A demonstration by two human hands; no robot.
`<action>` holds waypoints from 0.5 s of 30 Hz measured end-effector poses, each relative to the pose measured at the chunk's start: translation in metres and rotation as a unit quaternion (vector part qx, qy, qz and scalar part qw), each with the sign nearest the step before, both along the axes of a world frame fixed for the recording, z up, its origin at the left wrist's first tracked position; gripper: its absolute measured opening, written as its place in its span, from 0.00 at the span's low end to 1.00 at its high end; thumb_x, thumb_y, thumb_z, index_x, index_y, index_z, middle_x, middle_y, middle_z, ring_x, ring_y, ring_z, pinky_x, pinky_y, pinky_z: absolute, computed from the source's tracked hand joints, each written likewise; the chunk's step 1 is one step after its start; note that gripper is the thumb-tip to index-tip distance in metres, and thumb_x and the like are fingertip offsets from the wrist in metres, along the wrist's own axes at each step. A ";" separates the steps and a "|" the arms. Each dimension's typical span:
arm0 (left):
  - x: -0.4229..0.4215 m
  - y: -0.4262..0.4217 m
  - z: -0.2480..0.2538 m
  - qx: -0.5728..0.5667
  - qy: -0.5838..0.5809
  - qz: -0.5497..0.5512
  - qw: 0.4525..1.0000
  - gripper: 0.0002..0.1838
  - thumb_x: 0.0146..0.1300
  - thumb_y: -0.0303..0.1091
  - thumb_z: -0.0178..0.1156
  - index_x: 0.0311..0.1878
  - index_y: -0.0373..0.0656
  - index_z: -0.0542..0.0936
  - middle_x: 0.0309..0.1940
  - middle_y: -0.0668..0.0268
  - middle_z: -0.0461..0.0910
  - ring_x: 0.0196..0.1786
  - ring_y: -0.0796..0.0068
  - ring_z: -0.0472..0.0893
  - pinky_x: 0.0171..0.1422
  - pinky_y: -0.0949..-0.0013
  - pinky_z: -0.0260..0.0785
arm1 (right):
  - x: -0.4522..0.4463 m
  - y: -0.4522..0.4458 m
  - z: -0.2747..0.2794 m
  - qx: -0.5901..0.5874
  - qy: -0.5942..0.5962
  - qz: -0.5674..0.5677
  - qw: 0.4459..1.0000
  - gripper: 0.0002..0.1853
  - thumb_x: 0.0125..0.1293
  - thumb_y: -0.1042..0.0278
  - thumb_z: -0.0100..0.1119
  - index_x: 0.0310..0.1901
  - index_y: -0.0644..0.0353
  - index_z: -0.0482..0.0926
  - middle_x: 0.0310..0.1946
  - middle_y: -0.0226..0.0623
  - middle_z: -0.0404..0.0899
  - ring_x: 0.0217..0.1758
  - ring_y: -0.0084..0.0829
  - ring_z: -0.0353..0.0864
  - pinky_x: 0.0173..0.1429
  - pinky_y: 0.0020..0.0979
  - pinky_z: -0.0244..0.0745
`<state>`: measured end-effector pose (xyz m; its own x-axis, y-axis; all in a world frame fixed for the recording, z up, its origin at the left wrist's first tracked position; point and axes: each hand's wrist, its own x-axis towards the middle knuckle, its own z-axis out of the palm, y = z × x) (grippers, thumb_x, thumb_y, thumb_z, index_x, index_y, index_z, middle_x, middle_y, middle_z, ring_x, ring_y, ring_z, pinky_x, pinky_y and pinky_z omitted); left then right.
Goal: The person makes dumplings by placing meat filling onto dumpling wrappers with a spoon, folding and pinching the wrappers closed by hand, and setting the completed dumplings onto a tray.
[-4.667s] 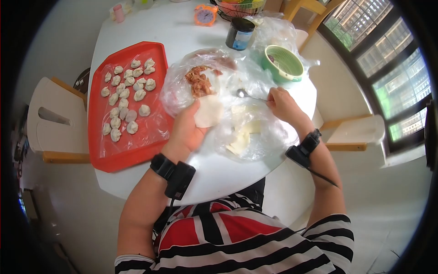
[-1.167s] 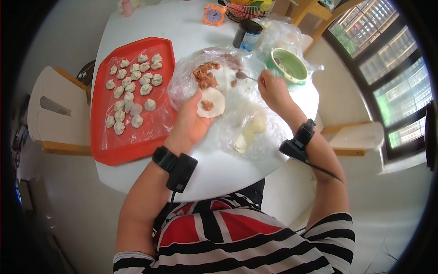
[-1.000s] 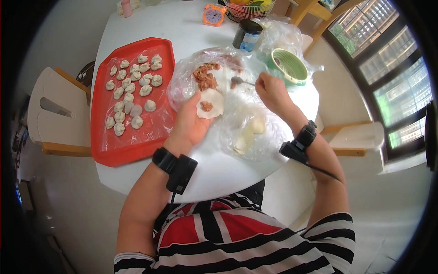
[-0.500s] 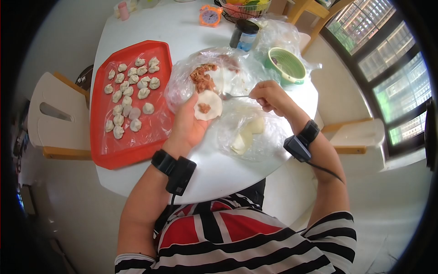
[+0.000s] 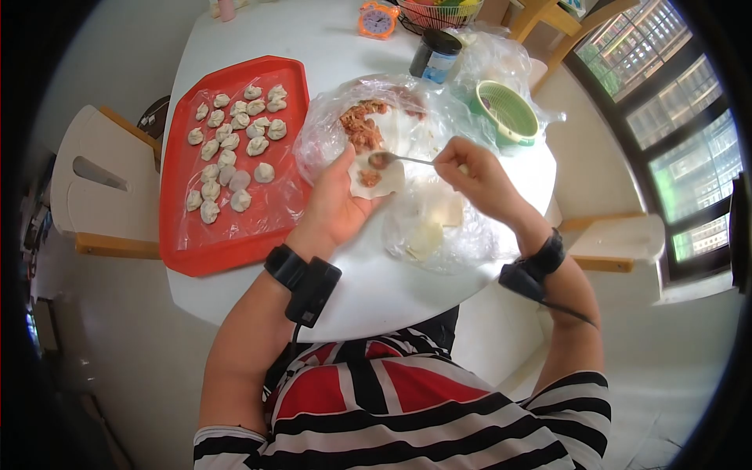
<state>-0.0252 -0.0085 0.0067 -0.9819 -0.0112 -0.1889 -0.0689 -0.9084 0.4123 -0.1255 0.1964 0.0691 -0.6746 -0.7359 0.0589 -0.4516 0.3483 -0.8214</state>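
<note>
My left hand [image 5: 337, 200] holds a round dumpling wrapper [image 5: 389, 183] with a small lump of meat filling [image 5: 370, 178] on it. A spoon [image 5: 409, 160] is gripped by its handle in my right hand [image 5: 475, 178], its bowl over the upper edge of the wrapper. Just beyond sits a larger heap of meat filling [image 5: 360, 127] in a clear plastic bag [image 5: 321, 133]. Nearer me, a second plastic bag [image 5: 478, 235] has pale wrappers [image 5: 427, 237] in or on it. Several folded dumplings [image 5: 257, 146] lie on the red tray [image 5: 178, 235] at left.
On the white table [image 5: 368, 294] also stand a green strainer basket [image 5: 505, 113], a dark-lidded jar [image 5: 435, 55], an orange alarm clock [image 5: 377, 19] and a wire fruit basket [image 5: 439, 14]. Chairs flank it at left [image 5: 102, 168] and right [image 5: 615, 237].
The spoon's bowl has come over the wrapper from beside it. Both hands have shifted a little, and the whole view has moved slightly.
</note>
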 end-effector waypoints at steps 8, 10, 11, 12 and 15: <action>0.000 -0.002 0.000 0.002 -0.004 -0.002 1.000 0.26 0.76 0.49 0.41 0.66 0.39 0.65 0.62 0.57 0.72 0.63 0.60 0.74 0.67 0.55 0.67 | 0.028 -0.006 -0.001 0.018 0.406 0.069 0.911 0.07 0.61 0.78 0.59 0.40 0.58 0.75 0.27 0.37 0.76 0.33 0.38 0.78 0.32 0.37 0.73; 0.000 -0.001 0.001 0.002 -0.011 0.001 1.000 0.26 0.76 0.50 0.42 0.66 0.40 0.66 0.62 0.58 0.72 0.63 0.61 0.74 0.66 0.55 0.67 | 0.029 -0.005 0.002 0.015 0.438 0.077 0.896 0.08 0.59 0.79 0.60 0.40 0.58 0.75 0.28 0.38 0.76 0.33 0.39 0.78 0.32 0.37 0.74; 0.001 -0.001 0.003 0.003 -0.012 0.001 1.000 0.26 0.76 0.50 0.42 0.66 0.40 0.66 0.62 0.58 0.72 0.63 0.61 0.74 0.66 0.55 0.67 | 0.030 -0.004 0.001 0.016 0.437 0.077 0.896 0.08 0.59 0.79 0.60 0.40 0.58 0.75 0.28 0.38 0.76 0.33 0.39 0.78 0.32 0.37 0.74; 0.001 -0.001 0.005 -0.002 -0.009 0.002 1.000 0.26 0.76 0.50 0.42 0.66 0.40 0.65 0.62 0.58 0.72 0.63 0.61 0.74 0.66 0.55 0.67 | 0.029 -0.003 0.000 0.001 0.433 0.061 0.899 0.09 0.59 0.79 0.61 0.40 0.58 0.75 0.28 0.39 0.76 0.33 0.39 0.78 0.32 0.38 0.74; 0.001 -0.003 0.002 -0.003 0.009 0.011 1.000 0.26 0.75 0.48 0.44 0.67 0.41 0.64 0.63 0.59 0.71 0.65 0.61 0.72 0.68 0.53 0.65 | 0.023 0.002 -0.001 -0.025 0.333 -0.045 0.942 0.05 0.61 0.77 0.58 0.39 0.61 0.74 0.28 0.43 0.77 0.29 0.43 0.79 0.33 0.37 0.73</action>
